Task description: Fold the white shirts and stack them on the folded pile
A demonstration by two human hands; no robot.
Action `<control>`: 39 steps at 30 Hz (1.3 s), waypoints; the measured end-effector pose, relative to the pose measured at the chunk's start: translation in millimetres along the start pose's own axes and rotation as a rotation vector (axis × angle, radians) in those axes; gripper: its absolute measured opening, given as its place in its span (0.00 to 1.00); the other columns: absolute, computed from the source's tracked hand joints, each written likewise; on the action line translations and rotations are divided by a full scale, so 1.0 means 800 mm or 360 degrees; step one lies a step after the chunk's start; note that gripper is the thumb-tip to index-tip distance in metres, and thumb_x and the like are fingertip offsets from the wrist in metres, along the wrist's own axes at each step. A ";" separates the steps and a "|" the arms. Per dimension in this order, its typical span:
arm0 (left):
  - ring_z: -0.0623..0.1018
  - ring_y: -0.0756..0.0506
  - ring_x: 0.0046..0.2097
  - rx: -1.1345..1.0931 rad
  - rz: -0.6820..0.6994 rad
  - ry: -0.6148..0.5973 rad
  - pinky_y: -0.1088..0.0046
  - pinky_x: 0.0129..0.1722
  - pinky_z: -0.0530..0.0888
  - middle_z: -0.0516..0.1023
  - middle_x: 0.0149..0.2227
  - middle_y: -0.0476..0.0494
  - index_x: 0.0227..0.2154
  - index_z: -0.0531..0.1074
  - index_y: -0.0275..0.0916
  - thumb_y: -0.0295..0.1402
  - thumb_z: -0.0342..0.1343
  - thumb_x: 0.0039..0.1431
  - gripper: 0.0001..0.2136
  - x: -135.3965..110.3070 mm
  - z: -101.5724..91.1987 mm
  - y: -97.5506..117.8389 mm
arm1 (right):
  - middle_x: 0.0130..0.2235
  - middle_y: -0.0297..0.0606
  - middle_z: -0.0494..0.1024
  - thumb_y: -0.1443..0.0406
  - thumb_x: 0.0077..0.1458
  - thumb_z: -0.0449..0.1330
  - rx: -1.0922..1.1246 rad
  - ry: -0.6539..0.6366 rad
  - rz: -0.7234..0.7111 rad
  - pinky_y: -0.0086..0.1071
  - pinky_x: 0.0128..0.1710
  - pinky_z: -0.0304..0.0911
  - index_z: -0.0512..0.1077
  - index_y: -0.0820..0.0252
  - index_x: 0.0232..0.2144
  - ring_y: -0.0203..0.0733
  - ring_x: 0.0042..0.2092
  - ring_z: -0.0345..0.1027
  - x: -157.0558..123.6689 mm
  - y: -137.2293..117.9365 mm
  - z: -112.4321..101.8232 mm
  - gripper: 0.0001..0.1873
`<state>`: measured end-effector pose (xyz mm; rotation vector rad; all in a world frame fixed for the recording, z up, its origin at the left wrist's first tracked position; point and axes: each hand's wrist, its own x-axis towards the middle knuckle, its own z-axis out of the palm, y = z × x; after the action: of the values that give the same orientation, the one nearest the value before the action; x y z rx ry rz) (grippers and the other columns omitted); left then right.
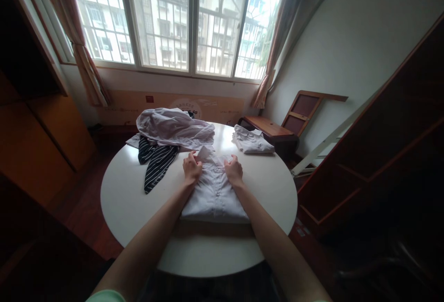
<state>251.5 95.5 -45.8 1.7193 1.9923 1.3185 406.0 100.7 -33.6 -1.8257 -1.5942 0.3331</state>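
Note:
A white button-up shirt (217, 193) lies folded in front of me, its collar toward the window and its button line running down the middle. My left hand (193, 167) has its fingers curled onto the shirt's left shoulder edge by the collar. On the opposite shoulder edge, my right hand (233, 169) is closed in the same way. Both hands pinch the fabric at the far end of the shirt, on either side of the collar. The near hem rests flat on the round white table (204, 260).
A loose heap of pale shirts (169, 126) sits at the table's back left, with a black-and-white striped cloth (161, 168) hanging out of it. Folded white garments (253, 140) are stacked at the back right. Beyond stand a wooden bench (268, 126) and a white ladder (322, 151).

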 end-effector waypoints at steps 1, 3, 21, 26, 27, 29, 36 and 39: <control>0.72 0.42 0.44 -0.0046 0.0030 0.0053 0.64 0.46 0.67 0.75 0.39 0.40 0.49 0.63 0.35 0.24 0.47 0.46 0.23 -0.001 -0.003 0.001 | 0.42 0.53 0.74 0.63 0.53 0.50 0.0034 0.0056 0.0083 0.38 0.43 0.60 0.58 0.69 0.54 0.50 0.46 0.68 -0.001 0.002 0.000 0.25; 0.71 0.42 0.41 -0.0111 0.0122 0.0100 0.65 0.44 0.68 0.75 0.34 0.43 0.44 0.68 0.37 0.23 0.46 0.45 0.20 -0.005 -0.007 0.003 | 0.42 0.51 0.75 0.62 0.51 0.52 0.0144 0.0131 0.0202 0.38 0.43 0.61 0.59 0.68 0.53 0.51 0.46 0.68 0.001 0.005 -0.006 0.28; 0.68 0.43 0.46 -0.0249 0.0562 0.0048 0.65 0.48 0.66 0.70 0.40 0.43 0.34 0.65 0.40 0.26 0.47 0.49 0.08 -0.022 -0.026 0.027 | 0.27 0.33 0.68 0.45 0.41 0.57 0.0946 0.0028 0.0009 0.32 0.32 0.63 0.67 0.62 0.36 0.38 0.29 0.65 0.001 0.008 -0.052 0.28; 0.68 0.43 0.48 -0.0298 0.0528 -0.0089 0.66 0.49 0.65 0.69 0.43 0.44 0.39 0.63 0.41 0.38 0.50 0.55 0.10 -0.027 -0.035 0.039 | 0.31 0.37 0.71 0.46 0.37 0.61 0.0765 0.0052 -0.0212 0.33 0.36 0.62 0.65 0.64 0.43 0.40 0.34 0.65 -0.003 0.006 -0.056 0.35; 0.68 0.43 0.47 -0.0301 0.0493 -0.0070 0.65 0.48 0.66 0.69 0.43 0.44 0.39 0.63 0.41 0.41 0.50 0.55 0.12 -0.026 -0.035 0.039 | 0.31 0.37 0.71 0.47 0.37 0.62 0.0774 0.0038 -0.0256 0.33 0.35 0.62 0.64 0.64 0.44 0.40 0.34 0.65 -0.003 0.006 -0.055 0.36; 0.69 0.43 0.46 -0.0295 0.0439 -0.0029 0.65 0.48 0.66 0.69 0.41 0.43 0.38 0.64 0.40 0.43 0.51 0.55 0.13 -0.023 -0.033 0.038 | 0.32 0.38 0.72 0.48 0.36 0.62 0.0762 0.0027 -0.0313 0.33 0.35 0.63 0.64 0.64 0.45 0.40 0.33 0.65 -0.002 0.007 -0.054 0.36; 0.70 0.43 0.44 -0.0220 0.0515 0.0036 0.66 0.47 0.66 0.71 0.38 0.42 0.37 0.65 0.39 0.39 0.50 0.56 0.10 -0.018 -0.027 0.033 | 0.28 0.36 0.71 0.59 0.44 0.59 0.0474 0.0223 -0.0232 0.32 0.33 0.59 0.68 0.61 0.32 0.38 0.29 0.62 0.003 0.009 -0.051 0.14; 0.69 0.43 0.44 -0.0203 0.0539 -0.0003 0.66 0.47 0.66 0.70 0.39 0.42 0.37 0.65 0.38 0.37 0.47 0.58 0.09 -0.018 -0.031 0.033 | 0.23 0.33 0.67 0.57 0.49 0.53 0.0468 0.0288 -0.0207 0.30 0.30 0.55 0.67 0.60 0.26 0.38 0.27 0.59 0.001 0.010 -0.054 0.12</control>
<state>258.5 68.9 -17.8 2.0568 1.6239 1.5057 437.9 87.8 -6.6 -1.4791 -1.4466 0.3148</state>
